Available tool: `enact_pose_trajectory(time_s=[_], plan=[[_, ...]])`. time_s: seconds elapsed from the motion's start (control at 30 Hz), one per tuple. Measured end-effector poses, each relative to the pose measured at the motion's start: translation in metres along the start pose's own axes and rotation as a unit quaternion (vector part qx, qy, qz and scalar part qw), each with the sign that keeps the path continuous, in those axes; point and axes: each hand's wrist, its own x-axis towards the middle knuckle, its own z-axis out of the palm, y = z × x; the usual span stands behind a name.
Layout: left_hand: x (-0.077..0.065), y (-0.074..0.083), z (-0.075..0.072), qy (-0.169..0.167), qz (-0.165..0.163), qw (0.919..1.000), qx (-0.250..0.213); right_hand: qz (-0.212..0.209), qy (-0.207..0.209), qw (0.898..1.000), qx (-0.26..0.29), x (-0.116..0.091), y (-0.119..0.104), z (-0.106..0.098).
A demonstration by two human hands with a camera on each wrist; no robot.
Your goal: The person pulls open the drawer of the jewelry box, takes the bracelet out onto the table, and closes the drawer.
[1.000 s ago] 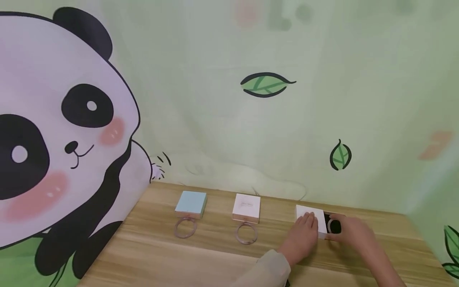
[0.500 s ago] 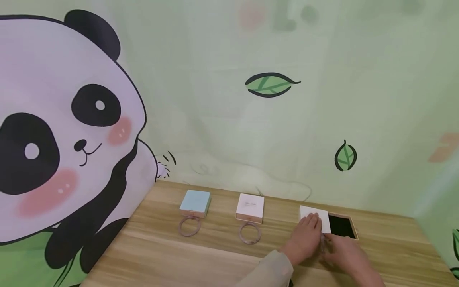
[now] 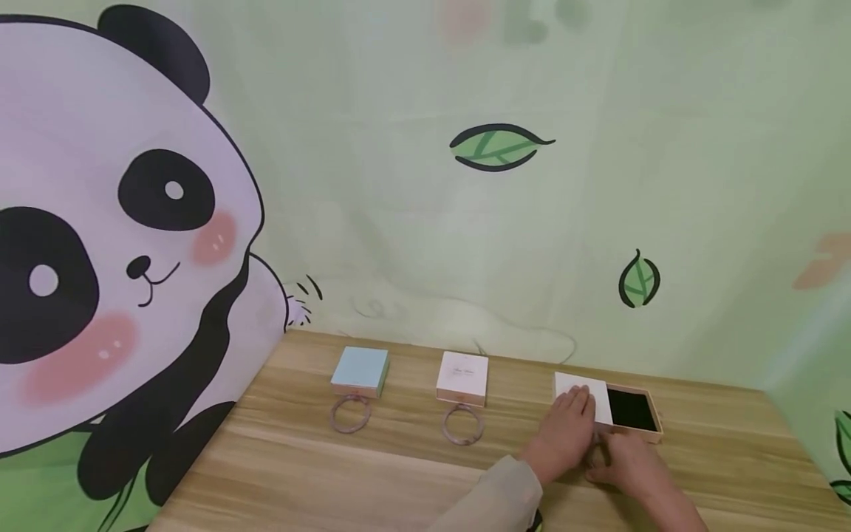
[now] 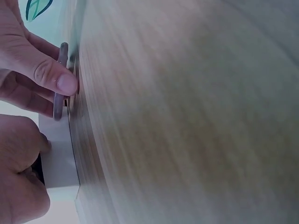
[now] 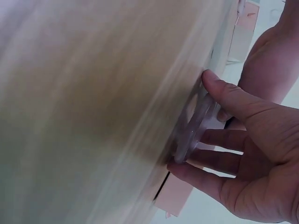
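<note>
On the right side of the table, a white slide-out box (image 3: 600,403) has its pink-edged drawer (image 3: 657,423) pulled out to the right, showing a black lining. My left hand (image 3: 564,436) lies across the box's white cover, fingers on top, and holds it; in the left wrist view its thumb is against the cover's side (image 4: 60,161). Just in front of the box, my right hand (image 3: 631,465) pinches a translucent pale purple bangle (image 5: 190,133) between thumb and fingers. The bangle is tilted up, close to the tabletop, and mostly hidden in the head view.
A light blue box (image 3: 360,368) stands at the left with a bangle (image 3: 350,414) lying before it. Another white box (image 3: 462,375) with small print is in the middle, a second bangle (image 3: 463,425) in front. A panda-printed backdrop (image 3: 399,185) rises behind the wooden table (image 3: 319,480).
My right hand has brought the bangle out of the drawer, leftward and toward me, to the front of the box. My left hand has stayed on the cover. The view has shifted slightly.
</note>
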Motion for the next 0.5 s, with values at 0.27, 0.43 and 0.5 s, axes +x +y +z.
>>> enact_pose_trajectory(time_s=[0.27,0.43,0.5], plan=[[0.0003,0.0008,-0.0007,-0.009,0.005,0.9997,0.024,-0.017,-0.010,0.999,-0.041,-0.0042,0.0028,-0.0019],[0.0008,0.0019,0.0028,-0.019,0.004,0.9997,0.017,-0.016,-0.019,0.998,-0.058,-0.0060,0.0021,-0.0009],[0.0014,0.0011,0.0048,-0.017,0.003,0.9997,0.016,-0.012,-0.017,0.998,-0.058,-0.0066,0.0013,-0.0002]])
